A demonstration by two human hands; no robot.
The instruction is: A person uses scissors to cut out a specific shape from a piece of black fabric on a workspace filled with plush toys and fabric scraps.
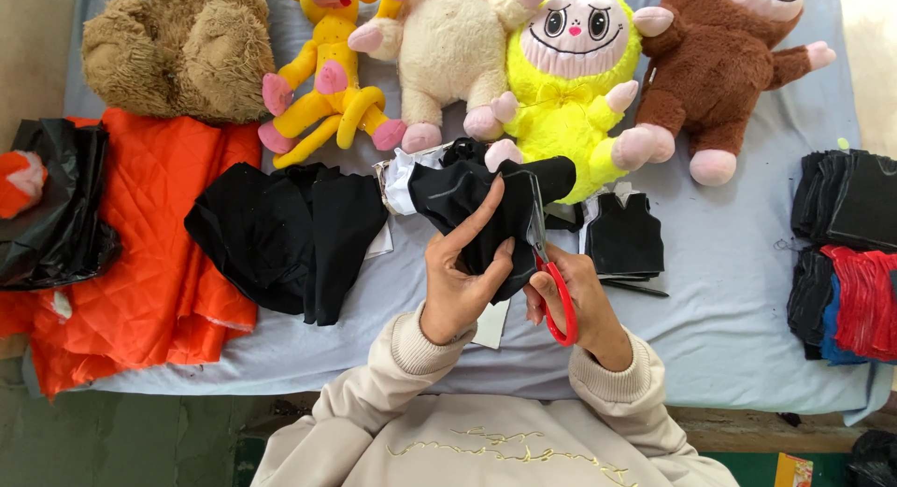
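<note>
My left hand [460,277] grips a small black fabric piece [467,202] from below, forefinger stretched up along it. My right hand [584,295] holds red-handled scissors [558,295], whose blades [536,227] point up and cut into the right side of that black piece. Behind the piece lies a white paper pattern [400,180]. A small black vest-shaped cut-out [624,235] rests just right of my right hand on the pale blue sheet [738,291].
A black cloth pile [290,235] and orange quilted fabric [159,253] lie to the left. Stacks of black, red and blue cut pieces [846,263] sit at the right edge. Several plush toys [570,66] line the back. A black bag [51,207] is far left.
</note>
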